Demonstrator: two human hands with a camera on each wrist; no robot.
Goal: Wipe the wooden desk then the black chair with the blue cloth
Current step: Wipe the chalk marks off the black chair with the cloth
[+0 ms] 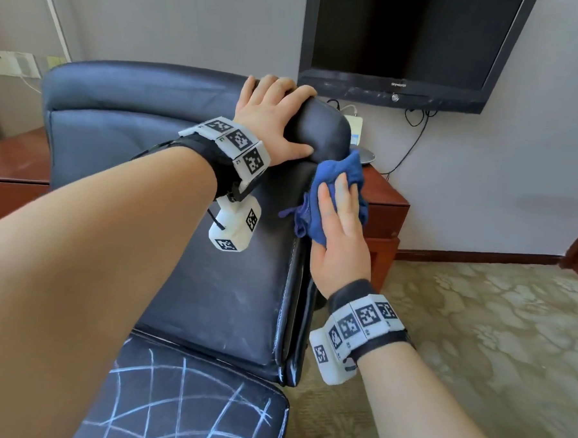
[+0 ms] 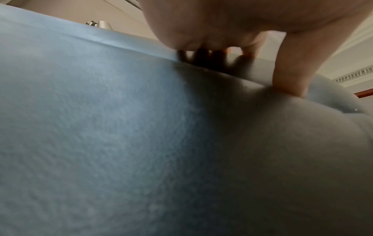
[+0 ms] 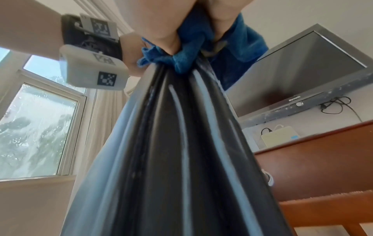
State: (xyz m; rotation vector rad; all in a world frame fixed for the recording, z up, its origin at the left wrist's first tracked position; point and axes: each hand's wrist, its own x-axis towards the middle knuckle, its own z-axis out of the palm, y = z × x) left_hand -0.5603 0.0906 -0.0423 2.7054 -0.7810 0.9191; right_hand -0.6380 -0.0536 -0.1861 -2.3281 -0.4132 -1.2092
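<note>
Both of your hands are on the black chair (image 1: 230, 282) in the head view: your left hand (image 1: 273, 117) drapes over the top corner of the backrest, fingers curled over the far edge and thumb pressed on the near face, bracing it, while your right hand (image 1: 339, 228) presses the blue cloth (image 1: 340, 178) against the backrest's side edge, just below your left thumb, with the fingers laid nearly straight over the bunched fabric. The wooden desk (image 1: 387, 204) stands just beyond your right fingertips, behind the chair. To do this step well, I would keep the left grip firm so the chair cannot swivel, and draw the cloth down the full seam with a flat palm rather than the fingertips. From the left wrist, you see the padded leather close up and your fingers (image 2: 250, 49) hooked over the top ridge, the thumb planted below them. From the right wrist, the cloth is wedged between your palm and the chair's ribbed edge, which runs down away from your fingers; a loose tail hangs beside the thumb, so tuck it in. No container appears in any view.
</note>
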